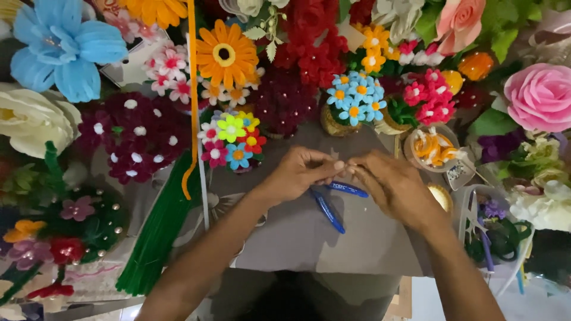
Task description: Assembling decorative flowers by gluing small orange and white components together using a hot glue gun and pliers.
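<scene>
head view — left hand (295,174), right hand (392,184) meet over blue-handled pliers (333,199) — flowers (226,56) crowd table edges

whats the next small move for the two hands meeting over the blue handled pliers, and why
Probably a small pinch or twist of whatever sits between the fingertips. The left hand and right hand meet fingertip to fingertip above the grey work surface, on something too small to make out. The blue-handled pliers lie beneath the hands; whether the left hand grips them is unclear, so the work looks like finger work.
</scene>
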